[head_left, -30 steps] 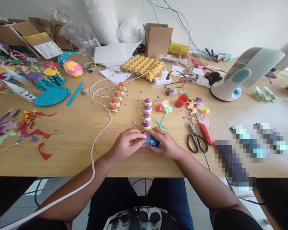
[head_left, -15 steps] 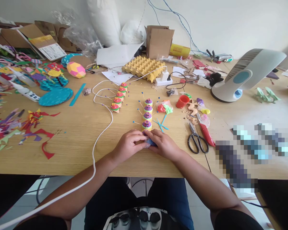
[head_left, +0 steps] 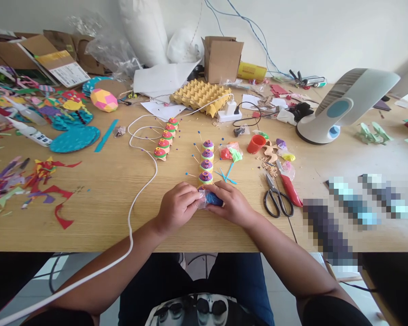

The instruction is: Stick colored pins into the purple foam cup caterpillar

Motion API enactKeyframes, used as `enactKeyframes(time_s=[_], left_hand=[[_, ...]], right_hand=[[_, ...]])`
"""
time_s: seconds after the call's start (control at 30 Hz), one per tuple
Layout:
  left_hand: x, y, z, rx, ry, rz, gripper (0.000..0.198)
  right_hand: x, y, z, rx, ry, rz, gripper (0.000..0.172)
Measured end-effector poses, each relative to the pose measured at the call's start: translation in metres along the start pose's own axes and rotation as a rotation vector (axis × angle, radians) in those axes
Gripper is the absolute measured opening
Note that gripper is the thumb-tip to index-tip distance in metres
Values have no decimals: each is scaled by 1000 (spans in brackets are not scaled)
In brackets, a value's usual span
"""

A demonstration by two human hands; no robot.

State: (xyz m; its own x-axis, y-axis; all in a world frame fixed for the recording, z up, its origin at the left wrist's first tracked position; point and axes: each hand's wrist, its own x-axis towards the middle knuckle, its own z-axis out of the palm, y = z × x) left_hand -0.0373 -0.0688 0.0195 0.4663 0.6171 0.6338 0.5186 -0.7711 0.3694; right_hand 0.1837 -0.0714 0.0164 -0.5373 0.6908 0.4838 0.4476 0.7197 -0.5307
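Observation:
Between my hands, near the table's front edge, lies a small clear plastic bag with blue clay [head_left: 212,198] in it. My left hand [head_left: 181,203] is closed on the bag's clear left end. My right hand [head_left: 231,201] wraps round its blue part, fingers curled over the top. Just beyond my hands stands a caterpillar [head_left: 206,165] of purple and yellow egg-carton cups, with blue-tipped sticks out at its sides. Its nearest end is partly hidden by my fingers. Further left is a similar red and green caterpillar [head_left: 164,141].
To the right lie black-handled scissors [head_left: 278,197], a red-handled knife [head_left: 291,189], a red cup [head_left: 256,144] and bags of coloured clay [head_left: 231,152]. A white fan [head_left: 347,106] stands behind them. A white cable [head_left: 132,213] crosses my left forearm. Paper scraps [head_left: 30,181] cover the left side.
My left hand has shifted slightly left, and more of the blue clay bag shows between my hands. The view has moved a little; the caterpillars stay in place.

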Motion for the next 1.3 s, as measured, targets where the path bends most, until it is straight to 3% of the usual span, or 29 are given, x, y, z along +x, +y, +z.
enactKeyframes(time_s=[0.13, 0.33, 0.6, 0.83, 1.1, 1.2, 1.3], left_hand=[[-1, 2, -3, -2, 34, 11, 5], [-2, 5, -7, -217, 218, -201, 10], [-5, 7, -5, -382, 72, -124, 24], [-3, 8, -7, -403, -109, -93, 35], [-1, 9, -6, -400, -131, -62, 38], [-1, 10, -5, -420, -141, -89, 27], [-2, 9, -2, -426, -77, -155, 25]], right_hand=[[1, 1, -3, 44, 17, 3, 50], [0, 6, -1, 29, 133, 49, 43], [4, 1, -3, 87, 121, 87, 58], [6, -1, -5, 234, 268, 213, 23], [5, -3, -9, 632, 87, 358, 25], [4, 0, -11, 655, 140, 430, 25], [4, 7, -22, 487, 253, 499, 22]])
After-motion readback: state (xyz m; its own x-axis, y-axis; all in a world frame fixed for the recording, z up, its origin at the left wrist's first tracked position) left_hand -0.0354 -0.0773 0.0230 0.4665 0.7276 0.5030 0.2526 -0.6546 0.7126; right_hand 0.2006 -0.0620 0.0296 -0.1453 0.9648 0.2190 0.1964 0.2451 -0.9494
